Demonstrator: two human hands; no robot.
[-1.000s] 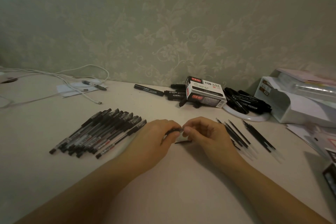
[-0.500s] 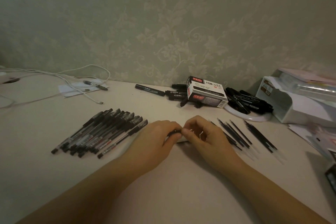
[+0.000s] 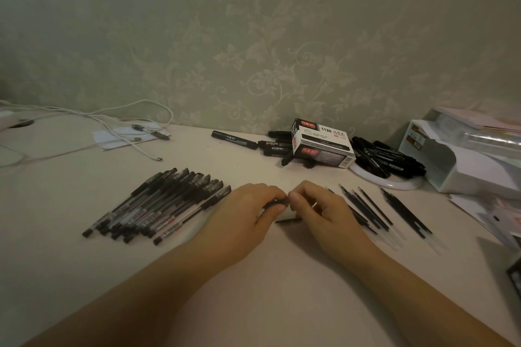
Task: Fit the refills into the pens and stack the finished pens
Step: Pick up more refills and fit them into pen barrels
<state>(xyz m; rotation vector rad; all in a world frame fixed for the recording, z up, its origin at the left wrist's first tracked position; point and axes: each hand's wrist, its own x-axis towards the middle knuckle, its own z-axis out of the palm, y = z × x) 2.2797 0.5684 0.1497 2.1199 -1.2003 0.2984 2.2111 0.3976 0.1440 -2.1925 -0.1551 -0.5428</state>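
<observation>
My left hand (image 3: 248, 211) and my right hand (image 3: 321, 208) meet at the middle of the table, fingertips together. Between them they pinch a black pen (image 3: 277, 202), mostly hidden by the fingers. A short dark piece (image 3: 287, 220) lies on the table just below the fingertips. A stack of finished black pens (image 3: 163, 203) lies slanted to the left of my left hand. Several loose black refills (image 3: 377, 211) are spread on the table to the right of my right hand.
A black-and-white marker box (image 3: 324, 146) stands at the back with black markers (image 3: 386, 158) around it, some on a white plate (image 3: 394, 183). White cables (image 3: 112, 124) trail at the back left. A white organiser (image 3: 462, 160) and papers fill the right edge.
Both hands stay joined at the same spot on the table, with small finger movements on the pen. The dark piece below the fingertips shows again after being hidden.
</observation>
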